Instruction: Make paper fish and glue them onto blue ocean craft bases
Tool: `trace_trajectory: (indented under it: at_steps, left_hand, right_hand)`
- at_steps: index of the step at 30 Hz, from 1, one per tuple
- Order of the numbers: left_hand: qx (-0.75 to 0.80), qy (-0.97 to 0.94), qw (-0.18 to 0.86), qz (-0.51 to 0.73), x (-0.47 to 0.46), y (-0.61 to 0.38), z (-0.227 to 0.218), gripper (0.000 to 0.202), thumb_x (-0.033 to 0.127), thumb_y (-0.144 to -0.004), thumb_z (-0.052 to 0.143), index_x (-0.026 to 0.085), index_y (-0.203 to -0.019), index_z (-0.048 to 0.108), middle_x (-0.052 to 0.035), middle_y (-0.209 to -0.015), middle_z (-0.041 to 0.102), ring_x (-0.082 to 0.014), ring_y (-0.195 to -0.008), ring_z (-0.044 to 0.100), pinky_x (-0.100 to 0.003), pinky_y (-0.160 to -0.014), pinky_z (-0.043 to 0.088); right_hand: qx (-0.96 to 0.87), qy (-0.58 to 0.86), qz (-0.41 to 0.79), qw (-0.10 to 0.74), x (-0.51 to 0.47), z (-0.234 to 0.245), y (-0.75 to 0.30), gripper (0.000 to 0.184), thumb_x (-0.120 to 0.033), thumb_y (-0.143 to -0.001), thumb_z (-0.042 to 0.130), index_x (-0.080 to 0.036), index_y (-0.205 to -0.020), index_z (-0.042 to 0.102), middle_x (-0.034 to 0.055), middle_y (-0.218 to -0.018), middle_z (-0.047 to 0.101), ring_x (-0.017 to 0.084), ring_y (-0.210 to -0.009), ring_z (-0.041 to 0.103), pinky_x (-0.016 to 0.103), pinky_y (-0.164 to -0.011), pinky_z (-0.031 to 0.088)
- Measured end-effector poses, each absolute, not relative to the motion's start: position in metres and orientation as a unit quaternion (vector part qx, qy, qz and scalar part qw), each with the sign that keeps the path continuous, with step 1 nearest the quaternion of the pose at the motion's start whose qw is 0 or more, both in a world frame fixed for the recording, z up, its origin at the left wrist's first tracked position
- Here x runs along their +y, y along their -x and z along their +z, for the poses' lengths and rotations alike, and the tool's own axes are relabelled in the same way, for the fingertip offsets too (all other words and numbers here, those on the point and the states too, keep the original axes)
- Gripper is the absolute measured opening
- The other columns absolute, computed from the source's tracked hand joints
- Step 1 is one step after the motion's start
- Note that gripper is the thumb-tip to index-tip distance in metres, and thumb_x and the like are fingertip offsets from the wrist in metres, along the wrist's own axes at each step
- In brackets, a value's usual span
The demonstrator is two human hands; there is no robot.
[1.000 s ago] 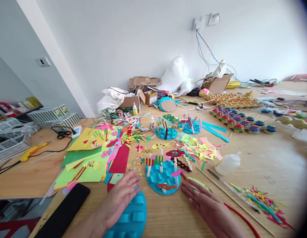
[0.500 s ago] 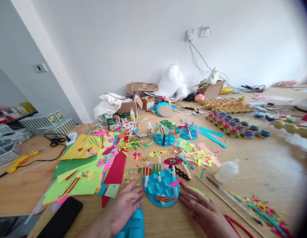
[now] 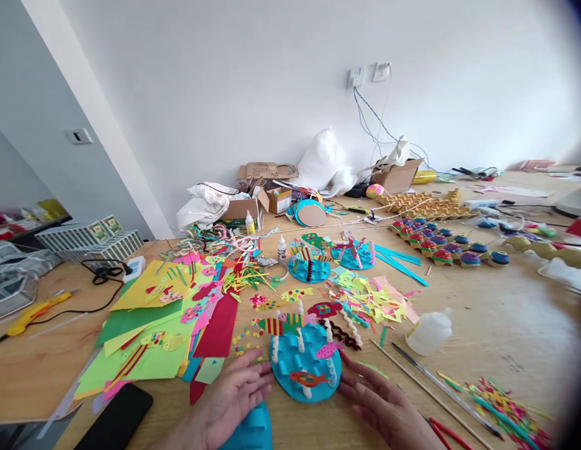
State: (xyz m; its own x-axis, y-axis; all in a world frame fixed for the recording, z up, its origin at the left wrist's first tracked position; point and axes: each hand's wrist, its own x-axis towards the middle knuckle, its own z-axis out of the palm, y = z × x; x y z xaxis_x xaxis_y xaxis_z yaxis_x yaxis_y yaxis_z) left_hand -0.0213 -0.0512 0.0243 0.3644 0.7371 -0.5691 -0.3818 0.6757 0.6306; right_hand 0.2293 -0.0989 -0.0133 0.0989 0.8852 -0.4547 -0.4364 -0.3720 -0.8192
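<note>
Between my hands lies a round blue base with white fuzzy posts that carry paper fish. An orange paper fish and a pink one stand toward its front and right; a striped fish and a dark red one are at the back. My left hand is open at the base's left edge, fingertips at the rim. My right hand is open at the right edge, fingers stretched along the rim. Another blue piece lies partly under my left hand.
Coloured paper sheets and a black phone lie left. On the right are a translucent bottle, a wooden stick, a pen, red-handled pliers or scissors and paper scraps. Behind stand finished-looking blue bases.
The blue base has tilted or turned slightly, so the orange and pink fish show more broadly. Both hands stay at its sides. The whole view has shifted a little.
</note>
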Motion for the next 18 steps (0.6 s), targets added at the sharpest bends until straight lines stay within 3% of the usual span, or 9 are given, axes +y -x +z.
trace_trajectory:
  at_steps: [6,10,18]
  left_hand:
    - [0.443,-0.189,0.804,0.347,-0.053,0.022,0.025,0.047,0.011,-0.06,0.063,0.017,-0.106,0.05,-0.0075,-0.101,0.064,-0.0229,-0.105,0.055,-0.031,-0.094,0.038]
    - [0.446,-0.189,0.801,0.351,-0.052,0.024,0.021,0.047,0.011,-0.062,0.062,0.016,-0.107,0.05,-0.0073,-0.1,0.065,-0.0225,-0.104,0.056,-0.032,-0.094,0.039]
    - [0.457,-0.184,0.795,0.355,-0.052,0.025,0.021,0.047,0.009,-0.061,0.063,0.015,-0.106,0.052,-0.0097,-0.102,0.063,-0.0231,-0.102,0.057,-0.032,-0.093,0.039]
  right_hand:
    - [-0.266,0.554,0.633,0.47,-0.083,-0.034,-0.234,0.048,-0.036,-0.056,0.071,-0.02,-0.098,0.056,0.0022,-0.08,0.068,0.022,-0.084,0.064,0.024,-0.055,0.048]
    - [-0.27,0.58,0.617,0.459,-0.075,-0.043,-0.234,0.042,-0.035,-0.054,0.068,-0.02,-0.091,0.056,0.0023,-0.078,0.068,0.023,-0.076,0.065,0.025,-0.047,0.047]
    - [-0.288,0.602,0.576,0.473,-0.071,-0.024,-0.221,0.031,-0.032,-0.05,0.064,-0.02,-0.078,0.059,-0.0021,-0.059,0.064,0.019,-0.06,0.062,0.023,-0.041,0.043]
